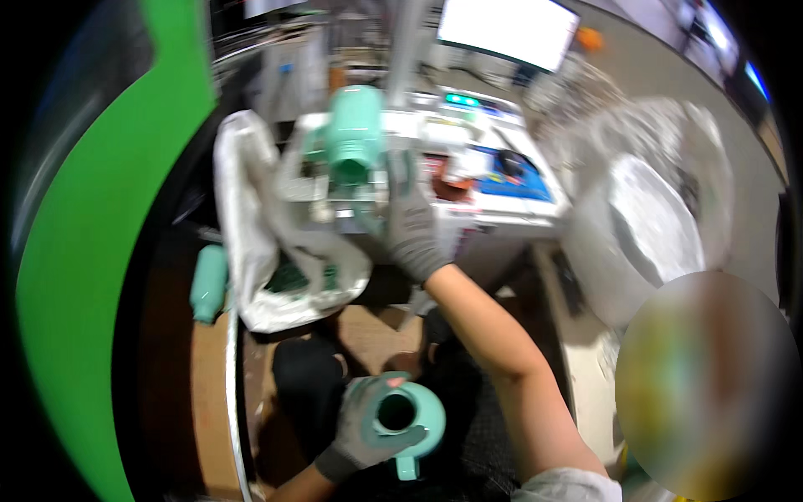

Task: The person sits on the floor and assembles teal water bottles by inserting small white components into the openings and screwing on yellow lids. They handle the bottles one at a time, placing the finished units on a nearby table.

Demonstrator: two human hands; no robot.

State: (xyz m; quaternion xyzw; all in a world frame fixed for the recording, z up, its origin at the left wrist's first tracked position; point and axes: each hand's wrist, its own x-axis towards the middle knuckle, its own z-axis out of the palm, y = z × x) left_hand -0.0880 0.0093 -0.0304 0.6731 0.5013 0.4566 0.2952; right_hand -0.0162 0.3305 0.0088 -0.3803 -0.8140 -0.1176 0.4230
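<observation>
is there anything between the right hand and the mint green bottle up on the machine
Nothing visible stands between them. The grey-gloved right hand is raised just right of the mint green bottle on the white machine, fingers beside its neck; blur hides whether they touch. The left hand holds a mint green cup lower down.

Both hands wear grey knit gloves of matt cloth — the left hand (368,422) grips a mint-green cup (410,418) of smooth, faintly glossy plastic. The upright mint bottle (355,134) by the right hand (411,226) looks alike. The white bag (268,243) is thin crinkled plastic film — shiny in places.
</observation>
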